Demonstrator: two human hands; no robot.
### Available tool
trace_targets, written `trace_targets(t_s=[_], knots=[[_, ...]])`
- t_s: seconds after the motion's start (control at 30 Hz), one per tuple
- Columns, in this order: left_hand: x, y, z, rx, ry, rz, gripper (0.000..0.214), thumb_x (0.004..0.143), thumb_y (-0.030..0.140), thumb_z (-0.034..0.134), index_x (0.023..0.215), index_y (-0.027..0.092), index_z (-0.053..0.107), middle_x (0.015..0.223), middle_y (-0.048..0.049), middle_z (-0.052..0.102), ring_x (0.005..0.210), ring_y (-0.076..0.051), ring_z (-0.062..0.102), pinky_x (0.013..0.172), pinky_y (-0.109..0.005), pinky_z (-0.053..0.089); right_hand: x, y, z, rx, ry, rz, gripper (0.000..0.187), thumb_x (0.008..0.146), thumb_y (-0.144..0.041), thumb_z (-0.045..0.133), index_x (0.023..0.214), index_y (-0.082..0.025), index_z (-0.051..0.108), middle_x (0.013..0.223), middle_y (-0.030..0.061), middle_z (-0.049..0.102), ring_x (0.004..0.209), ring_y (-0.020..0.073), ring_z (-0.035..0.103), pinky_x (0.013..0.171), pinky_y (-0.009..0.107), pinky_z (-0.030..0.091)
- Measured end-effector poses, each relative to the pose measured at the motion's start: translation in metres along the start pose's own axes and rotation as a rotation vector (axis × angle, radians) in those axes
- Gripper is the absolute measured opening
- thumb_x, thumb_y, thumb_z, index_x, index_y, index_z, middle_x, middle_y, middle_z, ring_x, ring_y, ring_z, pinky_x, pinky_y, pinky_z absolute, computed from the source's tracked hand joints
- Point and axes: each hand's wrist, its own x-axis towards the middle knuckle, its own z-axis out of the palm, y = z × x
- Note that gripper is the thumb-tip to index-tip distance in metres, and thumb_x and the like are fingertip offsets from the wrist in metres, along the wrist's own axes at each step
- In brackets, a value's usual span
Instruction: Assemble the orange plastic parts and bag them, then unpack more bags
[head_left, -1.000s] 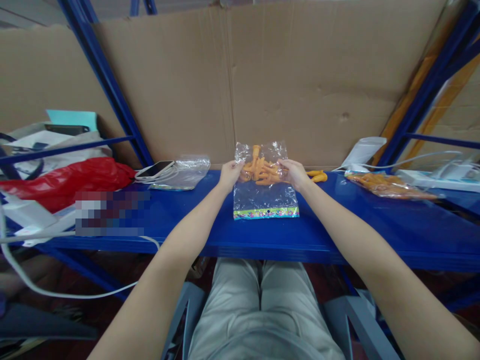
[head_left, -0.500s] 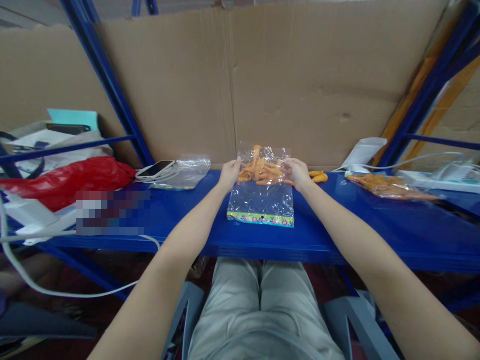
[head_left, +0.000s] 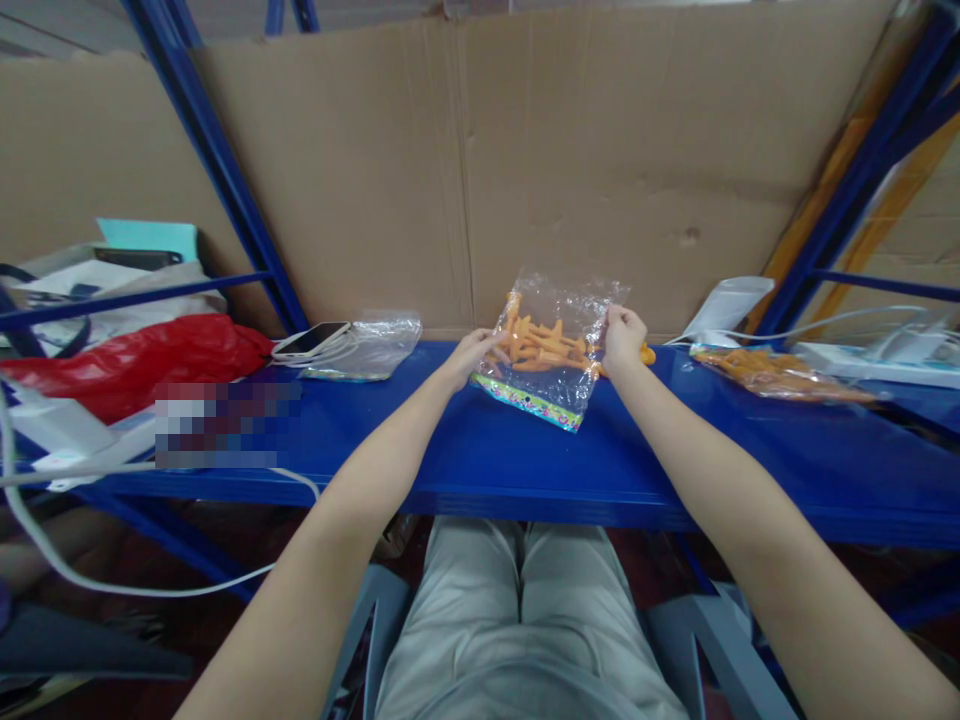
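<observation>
My right hand (head_left: 624, 338) is closed in a pinch on the upper right edge of a clear plastic bag (head_left: 574, 300). The bag is tilted, its printed green, pink and blue header strip (head_left: 529, 398) facing me and sloping down to the right. Inside lie several small orange plastic pieces (head_left: 544, 345), whose exact kind I cannot make out. My left hand (head_left: 474, 355) holds the bag's left side, fingertips against the film beside the orange pieces. Behind my right hand, a loose orange piece (head_left: 648, 354) partly shows on the blue table (head_left: 450, 450).
To the right lies another bag of orange pieces (head_left: 780, 373), near a white power strip (head_left: 900, 365). A flat clear bag (head_left: 386, 345) and a phone (head_left: 319, 338) with a white cable are on the left, beside a red plastic bag (head_left: 172, 355). Cardboard (head_left: 600, 150) stands behind.
The bag has turned so its header strip slants, and it has shifted slightly right and up. My right hand has moved right and a little up; my left hand sits slightly lower and further right.
</observation>
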Motion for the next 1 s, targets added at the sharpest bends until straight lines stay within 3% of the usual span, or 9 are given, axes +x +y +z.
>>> trace_targets(t_s=[0.1,0.17,0.23,0.33,0.47,0.67,0.87,1.0], knots=[[0.005,-0.006,0.000,0.175,0.074,0.251,0.061,0.086,0.051,0.060,0.131,0.013,0.044,0.118,-0.0182,0.066,0.099,-0.025,0.069,0.085,-0.038,0.054,0.008,-0.001,-0.004,0.042,0.091,0.008,0.020,0.088,-0.016,0.045,0.069,-0.021,0.046,0.052,-0.0088,0.045,0.040,0.0071,0.041,0.044,0.020,0.036],[0.005,-0.008,0.001,0.385,0.089,0.506,0.077,0.081,0.052,0.066,0.141,0.014,0.035,0.142,-0.0218,0.050,0.130,-0.031,0.050,0.106,-0.047,0.042,0.012,-0.002,-0.006,0.079,0.149,0.033,0.019,0.087,-0.014,0.045,0.069,-0.022,0.046,0.052,-0.0087,0.044,0.041,0.0073,0.041,0.045,0.020,0.037],[0.001,-0.009,0.004,0.623,0.027,0.718,0.089,0.077,0.053,0.068,0.148,0.018,0.027,0.155,-0.0203,0.032,0.145,-0.034,0.028,0.116,-0.053,0.026,0.018,-0.001,-0.006,0.133,0.197,0.060,0.019,0.084,-0.010,0.046,0.069,-0.022,0.047,0.054,-0.0087,0.044,0.044,0.0072,0.042,0.048,0.020,0.040],[-0.009,-0.010,0.016,0.903,-0.086,0.882,0.093,0.082,0.043,0.063,0.156,0.025,0.009,0.164,-0.0140,0.011,0.150,-0.035,0.007,0.118,-0.060,0.009,0.031,0.002,-0.009,0.218,0.228,0.087,0.019,0.079,-0.006,0.046,0.067,-0.021,0.046,0.057,-0.0088,0.044,0.049,0.0071,0.045,0.055,0.020,0.045],[-0.016,-0.016,0.035,1.109,-0.106,1.001,0.089,0.085,0.017,0.050,0.157,0.027,-0.002,0.165,-0.0080,0.002,0.151,-0.029,-0.004,0.118,-0.059,-0.005,0.046,0.006,-0.013,0.289,0.202,0.143,0.018,0.077,-0.007,0.047,0.067,-0.021,0.043,0.058,-0.0084,0.045,0.053,0.0079,0.048,0.056,0.021,0.047],[-0.007,-0.019,0.037,1.226,-0.070,1.112,0.081,0.087,0.003,0.032,0.157,0.031,0.004,0.163,-0.0037,0.019,0.151,-0.021,0.011,0.120,-0.056,-0.001,0.040,0.005,-0.010,0.322,0.138,0.189,0.012,0.081,-0.013,0.051,0.073,-0.021,0.046,0.060,-0.0073,0.048,0.052,0.0081,0.048,0.047,0.019,0.045],[0.005,-0.003,0.012,1.324,-0.003,1.110,0.078,0.088,0.005,0.035,0.157,0.027,0.005,0.161,-0.0078,0.024,0.149,-0.022,0.018,0.121,-0.054,0.009,0.034,-0.013,0.010,0.314,0.033,0.103,0.010,0.085,-0.018,0.052,0.076,-0.021,0.049,0.062,-0.0072,0.048,0.046,0.0062,0.043,0.042,0.017,0.038],[0.011,0.018,-0.028,1.316,0.026,1.047,0.074,0.089,0.006,0.034,0.157,0.023,0.010,0.162,-0.0099,0.023,0.150,-0.023,0.017,0.120,-0.051,0.014,0.039,-0.028,0.041,0.263,-0.205,0.018,0.013,0.086,-0.034,0.057,0.088,-0.022,0.055,0.076,-0.0028,0.060,0.056,0.0085,0.053,0.046,0.019,0.043]])
